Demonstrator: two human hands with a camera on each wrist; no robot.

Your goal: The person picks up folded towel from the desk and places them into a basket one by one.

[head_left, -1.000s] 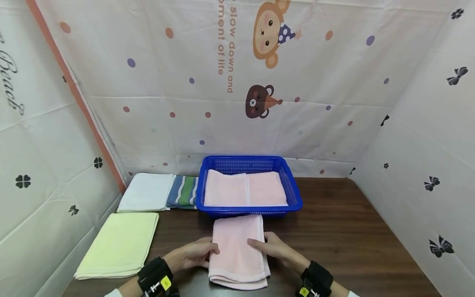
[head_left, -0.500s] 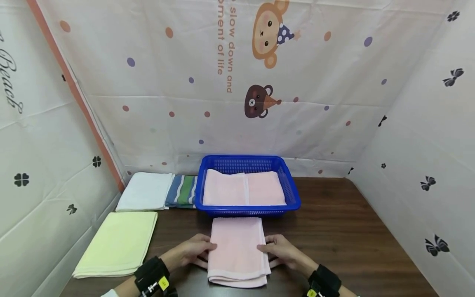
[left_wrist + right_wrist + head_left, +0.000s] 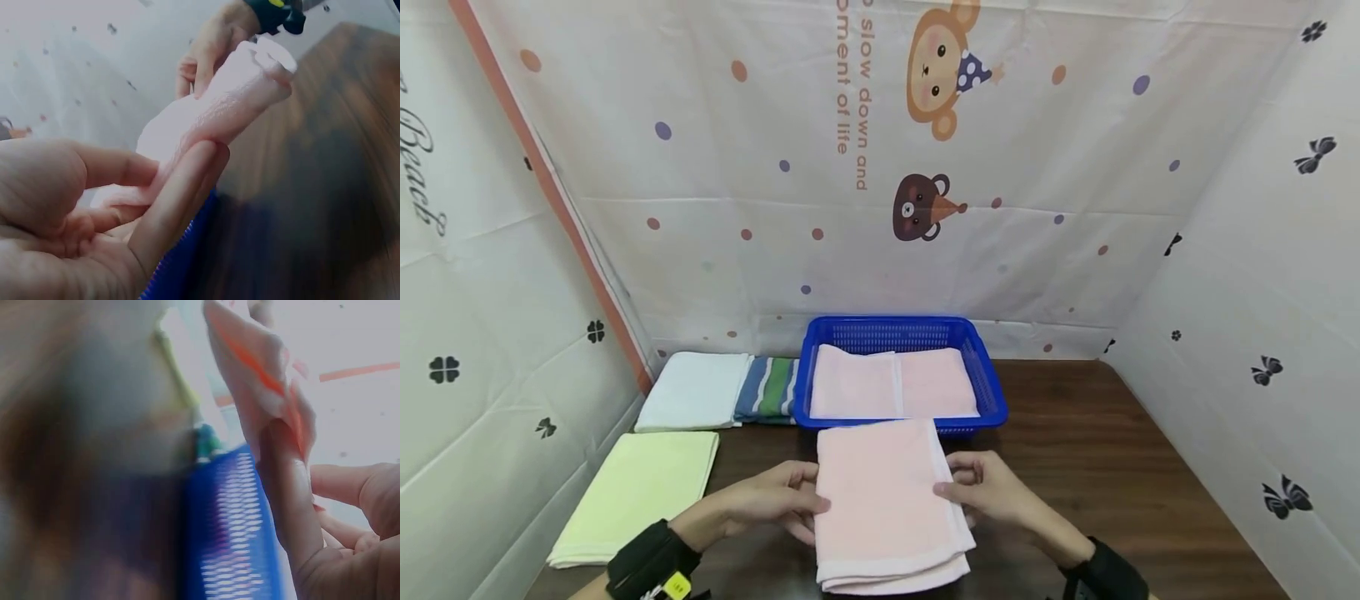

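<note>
A folded pink towel is lifted off the dark wooden table, just in front of the blue basket. My left hand pinches its left edge, thumb on top and fingers under it. My right hand pinches its right edge the same way. In the left wrist view the pink towel runs from my left hand to the other hand. In the right wrist view my right hand holds the pink towel above the blue basket. Another pink towel lies flat in the basket.
A white towel and a striped blue-green towel lie left of the basket by the back wall. A pale yellow towel lies at the table's front left. Printed curtain walls enclose the table on three sides.
Both hands have taken the towel by its side edges and raised it off the table, moving it toward the basket. Earlier the hands lay flat on the towel on the table.
</note>
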